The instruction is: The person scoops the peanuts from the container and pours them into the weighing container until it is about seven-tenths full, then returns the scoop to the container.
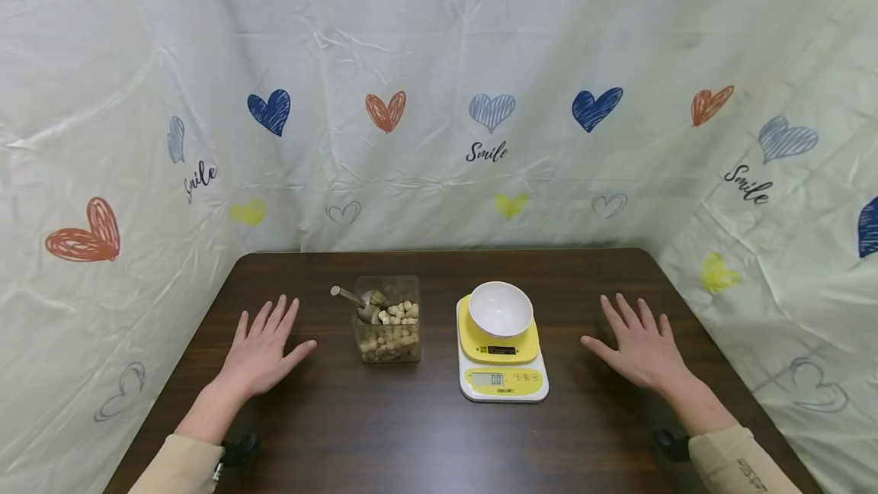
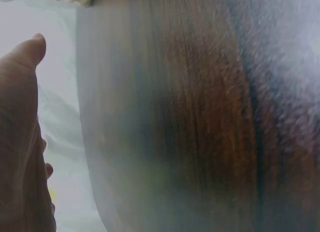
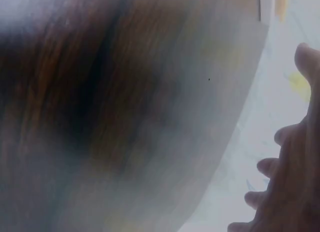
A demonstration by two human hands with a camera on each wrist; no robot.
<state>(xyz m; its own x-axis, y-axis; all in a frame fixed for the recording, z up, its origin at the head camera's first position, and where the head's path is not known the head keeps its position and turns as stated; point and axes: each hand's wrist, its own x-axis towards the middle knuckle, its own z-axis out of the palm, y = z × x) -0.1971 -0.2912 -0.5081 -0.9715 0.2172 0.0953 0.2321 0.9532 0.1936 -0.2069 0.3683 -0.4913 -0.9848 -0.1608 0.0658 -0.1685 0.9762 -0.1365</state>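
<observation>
My left hand (image 1: 259, 353) is at the left of the dark table, palm down with fingers spread, holding nothing. To its right stands a clear square container (image 1: 388, 341) partly filled with pale round nuts (image 1: 391, 338). A metal scoop (image 1: 370, 306) leans in it, its handle sticking out over the left rim. Right of the container, a yellow and white kitchen scale (image 1: 504, 368) bears a white bowl (image 1: 501, 309), and its display reads 0.0. On the far right my right hand (image 1: 645, 351) is also spread, palm down, with nothing in it. Both wrist views show bare wood beside the hands.
The dark wooden table (image 1: 425, 433) has rounded far corners. Behind it and at both sides hangs a white curtain (image 1: 439, 59) printed with hearts and the word Smile. Dark wrist bands (image 1: 238, 450) show beneath both forearms near the beige sleeves.
</observation>
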